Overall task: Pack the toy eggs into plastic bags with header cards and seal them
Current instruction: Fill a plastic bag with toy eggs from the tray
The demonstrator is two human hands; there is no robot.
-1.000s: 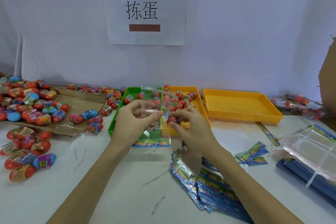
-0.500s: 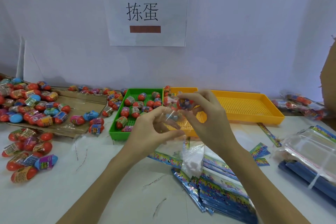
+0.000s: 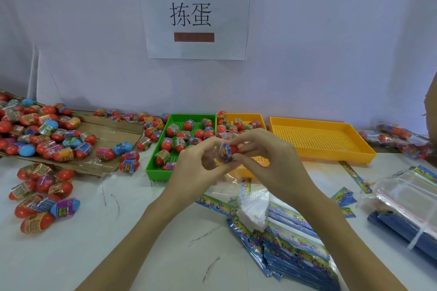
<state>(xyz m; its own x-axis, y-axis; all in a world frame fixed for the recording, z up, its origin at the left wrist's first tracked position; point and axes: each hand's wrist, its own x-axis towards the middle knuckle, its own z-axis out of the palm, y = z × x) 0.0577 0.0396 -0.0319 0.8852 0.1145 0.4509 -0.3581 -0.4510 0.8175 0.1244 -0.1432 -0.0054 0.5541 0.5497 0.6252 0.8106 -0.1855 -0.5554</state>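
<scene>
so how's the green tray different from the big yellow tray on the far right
The green tray holds many toy eggs; the big yellow tray shows only its bare perforated floor. The green tray is narrower and lies lengthwise away from the person, while the yellow tray is broader and lies crosswise. Part of the green tray is hidden by the left hand; the yellow tray is in full view. Both are shallow perforated plastic trays.

Red and blue toy eggs [image 3: 59,139] wear multicoloured printed bands; one perforated tray [image 3: 163,168] is green, two others [image 3: 331,156] yellow; header cards [image 3: 295,255] are blue-patterned.
</scene>
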